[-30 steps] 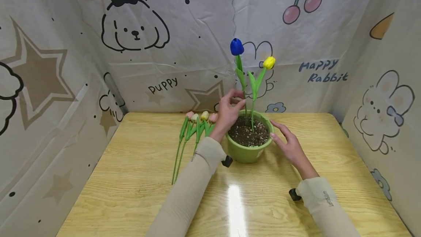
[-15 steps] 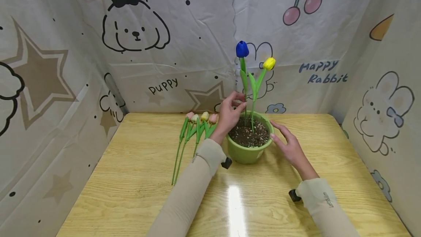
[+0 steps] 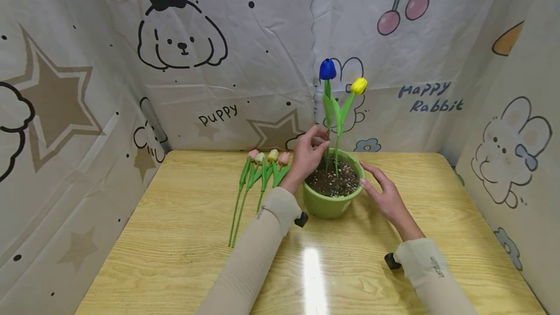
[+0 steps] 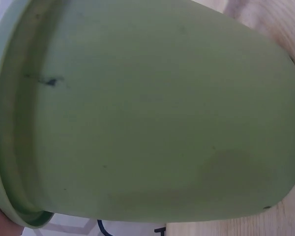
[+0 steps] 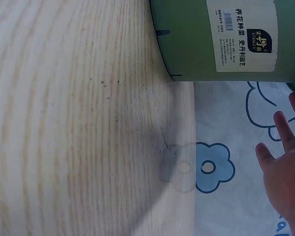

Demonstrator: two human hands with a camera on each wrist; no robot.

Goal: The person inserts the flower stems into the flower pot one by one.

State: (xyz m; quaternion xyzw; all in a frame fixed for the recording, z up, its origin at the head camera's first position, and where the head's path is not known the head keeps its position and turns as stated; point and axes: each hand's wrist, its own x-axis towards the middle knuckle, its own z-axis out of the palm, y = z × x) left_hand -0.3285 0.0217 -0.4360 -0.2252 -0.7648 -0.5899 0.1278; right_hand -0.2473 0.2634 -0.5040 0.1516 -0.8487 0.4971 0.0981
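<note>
In the head view my left hand (image 3: 306, 157) pinches the thin stem of an artificial blue tulip (image 3: 327, 69), which stands nearly upright with its lower end in the soil (image 3: 325, 183). A yellow tulip (image 3: 359, 86) rises from the same soil just to the right. Both are in a green flowerpot (image 3: 330, 206), whose side fills most of the left wrist view. With fingers spread, my right hand (image 3: 387, 196) touches the pot's right rim. The right wrist view has that hand (image 5: 287, 182) beside the pot, which bears a white label (image 5: 243, 37).
Several pink, white and yellow tulips (image 3: 262, 174) lie left of the pot, partly behind my left forearm. The wooden table (image 3: 183, 227) ends at printed curtains (image 3: 262, 38) on the back and both sides.
My left hand has shifted slightly right and down with the stem. The blue tulip's head has swung right, closer to the yellow one, and a little lower. My right hand keeps its place.
</note>
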